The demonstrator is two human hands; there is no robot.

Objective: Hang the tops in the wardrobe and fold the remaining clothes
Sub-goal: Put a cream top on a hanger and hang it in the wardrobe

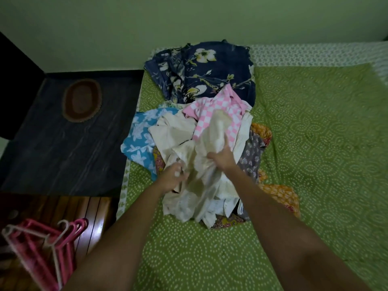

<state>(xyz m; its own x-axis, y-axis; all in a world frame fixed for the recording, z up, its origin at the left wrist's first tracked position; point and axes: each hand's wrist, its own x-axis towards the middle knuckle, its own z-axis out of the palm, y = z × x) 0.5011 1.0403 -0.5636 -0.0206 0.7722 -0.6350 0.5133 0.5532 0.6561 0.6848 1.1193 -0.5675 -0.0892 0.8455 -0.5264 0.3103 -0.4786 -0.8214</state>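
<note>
I'm picking a garment out of the clothes pile (pixel 201 131) in the middle of the frame, on the bed (pixel 315 143); both my left hand (pixel 174 175) and my right hand (pixel 222 157) clutch the cream top (pixel 206 143) lying uppermost. Next, I reckon, I must lift it free and reach for the hangers (pixel 42 248) at lower left

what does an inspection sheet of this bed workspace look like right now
surface: green patterned bedspread, bare to the right.
job's things: cream garment atop the clothes pile; pink checked top, blue floral piece, navy floral cloth; pink and white hangers lower left.
clutter: nothing seen.
grips: left hand and right hand both clutch the cream garment.
cables: nothing seen.
surroundings: oval mat on dark floor, pale wall.
</note>
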